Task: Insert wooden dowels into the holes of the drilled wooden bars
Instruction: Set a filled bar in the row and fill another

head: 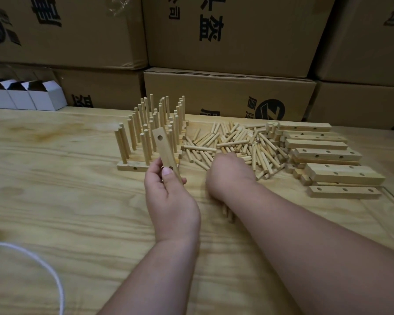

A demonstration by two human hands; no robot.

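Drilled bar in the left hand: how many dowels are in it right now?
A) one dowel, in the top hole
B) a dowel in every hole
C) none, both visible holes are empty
C: the bar gripped by the left hand shows empty holes, while the right hand reaches into the loose dowel pile.
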